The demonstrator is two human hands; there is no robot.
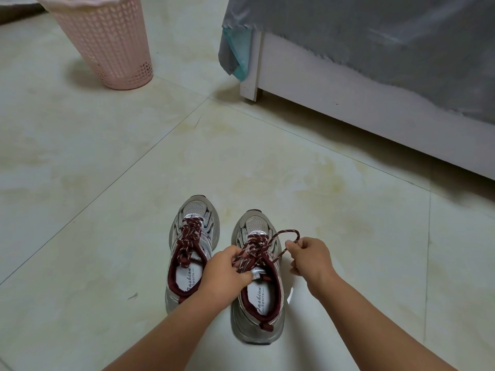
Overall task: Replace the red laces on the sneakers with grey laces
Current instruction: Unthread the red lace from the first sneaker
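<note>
Two sneakers (225,258), toes pointing away | my right hand (310,257) pinches red lace (284,236) loop | my left hand (225,269) grips laces at tongue

Tiled floor (107,183) bears two sneakers (191,253), pink basket (107,41), bed (375,103).

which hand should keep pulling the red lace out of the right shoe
Right. The right hand already pinches the loose loop of the red lace, while the left hand steadies the right sneaker at its tongue.
</note>
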